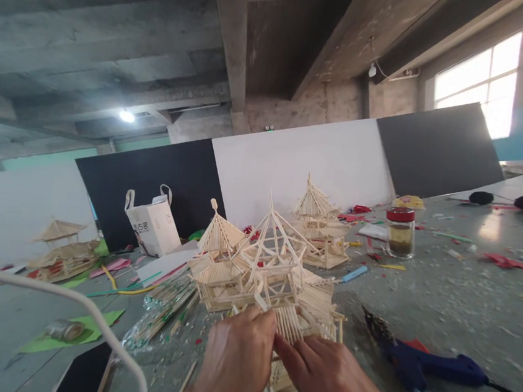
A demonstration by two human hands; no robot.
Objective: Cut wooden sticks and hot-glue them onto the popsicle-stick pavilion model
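Observation:
A pavilion model built of thin pale wooden sticks (276, 278) stands in front of me, with an open-framed pointed roof at its middle and slatted lower roofs. My left hand (240, 350) is closed at the near slatted roof, its fingers curled against the sticks. A short pale stick end shows just above its knuckles. Right beside it, my right hand (325, 371) grips the same roof section, thumb toward the left hand. Both fingertips are partly hidden. Below and between the hands, more stick framework of the near part shows.
A blue hot glue gun (435, 367) lies at right, its cord running off the edge. Beyond it stands a red-lidded jar (400, 232). Bagged sticks (165, 307), a dark phone-like slab (84, 374) and a white cable (103, 323) lie left. Another stick pavilion (62, 250) stands far left.

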